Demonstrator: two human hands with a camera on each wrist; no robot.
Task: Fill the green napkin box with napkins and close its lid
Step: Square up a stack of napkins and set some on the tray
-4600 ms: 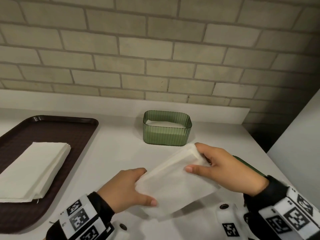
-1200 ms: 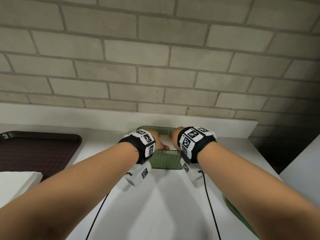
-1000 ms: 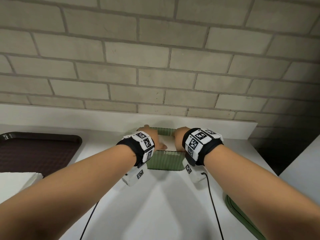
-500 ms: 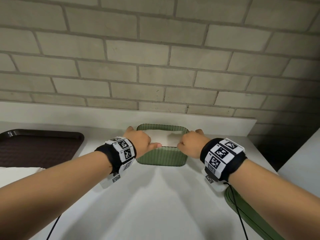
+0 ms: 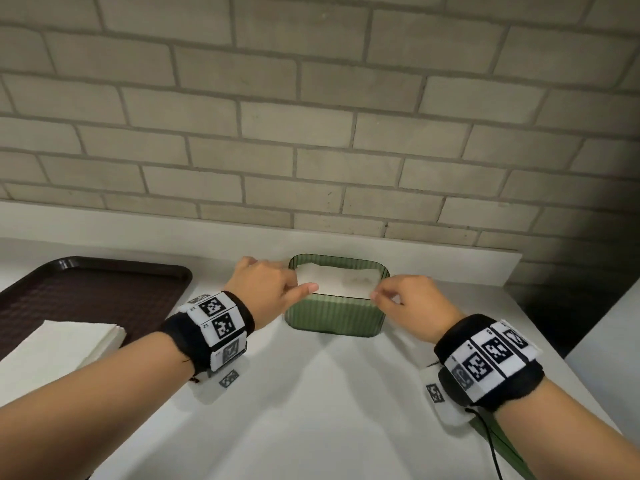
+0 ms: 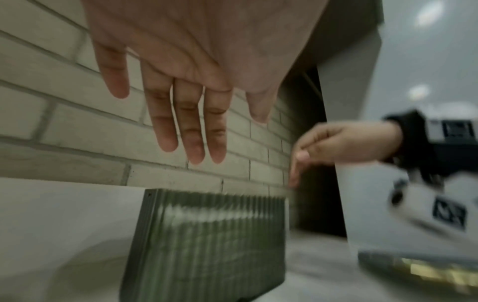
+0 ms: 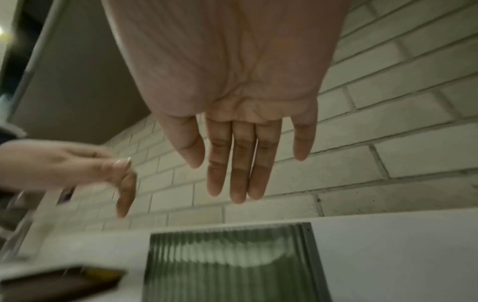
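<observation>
Both hands are out of the green box now: the left hand hangs empty beside its left rim, the right hand beside its right, and the napkins lie uncovered between them.

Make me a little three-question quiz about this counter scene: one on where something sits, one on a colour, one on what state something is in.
1. Where does the spare napkin stack lie?
A. On the brown tray, left of the box
B. Inside the box
C. On the wall ledge

2. What colour is the napkin box?
A. Red
B. Green
C. Blue

3. How is the box now?
A. Lid shut
C. Tipped over
B. Open, with napkins inside

Answers: 1 A, the head view shows the stack on the tray's near corner. 2 B, its ribbed wall is green. 3 B, white napkins show under the open rim while the left hand and right hand hover empty.
</observation>
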